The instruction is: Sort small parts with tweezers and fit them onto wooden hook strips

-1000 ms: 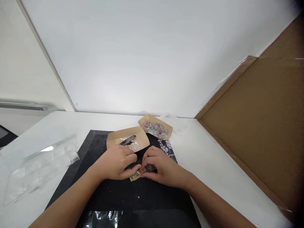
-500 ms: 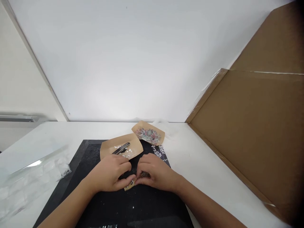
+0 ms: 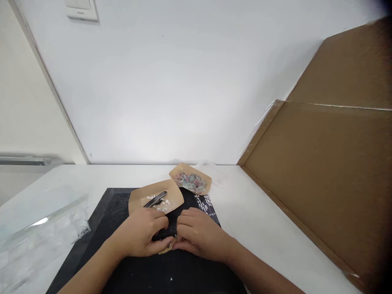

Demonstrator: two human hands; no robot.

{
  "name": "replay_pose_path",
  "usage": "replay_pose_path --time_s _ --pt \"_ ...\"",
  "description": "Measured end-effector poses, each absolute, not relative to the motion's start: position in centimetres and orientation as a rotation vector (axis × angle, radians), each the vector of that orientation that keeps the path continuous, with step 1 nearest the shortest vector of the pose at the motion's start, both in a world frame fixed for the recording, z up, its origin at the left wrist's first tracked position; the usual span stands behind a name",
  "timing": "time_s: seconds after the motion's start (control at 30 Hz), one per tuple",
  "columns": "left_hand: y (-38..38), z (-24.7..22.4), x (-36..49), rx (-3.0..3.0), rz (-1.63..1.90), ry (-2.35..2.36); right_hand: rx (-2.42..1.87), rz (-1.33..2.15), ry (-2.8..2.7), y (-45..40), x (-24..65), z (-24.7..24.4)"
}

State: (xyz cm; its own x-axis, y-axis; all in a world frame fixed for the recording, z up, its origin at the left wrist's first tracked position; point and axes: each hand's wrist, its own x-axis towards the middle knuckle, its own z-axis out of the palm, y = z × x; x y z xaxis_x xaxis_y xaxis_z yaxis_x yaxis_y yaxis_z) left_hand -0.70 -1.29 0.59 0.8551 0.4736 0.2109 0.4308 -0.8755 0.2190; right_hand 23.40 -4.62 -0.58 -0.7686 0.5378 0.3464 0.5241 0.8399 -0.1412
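Note:
My left hand (image 3: 145,232) and my right hand (image 3: 203,234) meet low over the black mat, both with curled fingers. A small tan piece (image 3: 165,250) with a tiny shiny part on it lies between their fingertips. My left thumb presses on it from the left, and my right thumb and forefinger pinch at its right end. The fingers cover most of the piece, so its kind is unclear. Just beyond my left hand, a tan paper tray (image 3: 137,199) holds black tweezers (image 3: 155,199) and several tiny white bits (image 3: 165,203).
A second paper tray (image 3: 177,168) holds small colourful pieces. White-marked strips (image 3: 204,203) lie on the black mat (image 3: 147,277) at its far right corner. A clear compartment box (image 3: 45,241) stands left; a big cardboard panel (image 3: 324,175) leans on the right of the white table (image 3: 241,208).
The view has tilted up slightly, so things sit lower and a wall switch shows. Both hands stay at the small piece. The dark thing under my right fingers no longer shows.

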Motion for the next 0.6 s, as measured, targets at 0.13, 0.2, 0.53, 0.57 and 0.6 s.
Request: replay_pose_path --time_s 0.13,0.2,0.53,0.57,0.6 --pt "-1.1 0.5 -0.9 2.866 0.361 0.745 -0.8 -0.072 -2.684 -5.1 23.2 -0.3" --pt "-1.1 0.4 -1.0 2.874 0.344 0.757 -0.818 -0.106 -2.694 -5.3 23.1 -0.2" --pt "-1.1 0.4 -0.8 2.907 0.293 0.783 -0.859 -0.005 -2.655 -5.9 22.9 0.2" --pt "-1.1 0.5 -0.8 2.911 0.287 0.785 -0.856 -0.025 -2.67 -6.0 22.9 0.3" --pt "-1.1 0.5 -0.8 2.916 0.285 0.784 -0.853 -0.044 -2.684 -6.1 22.9 0.4"
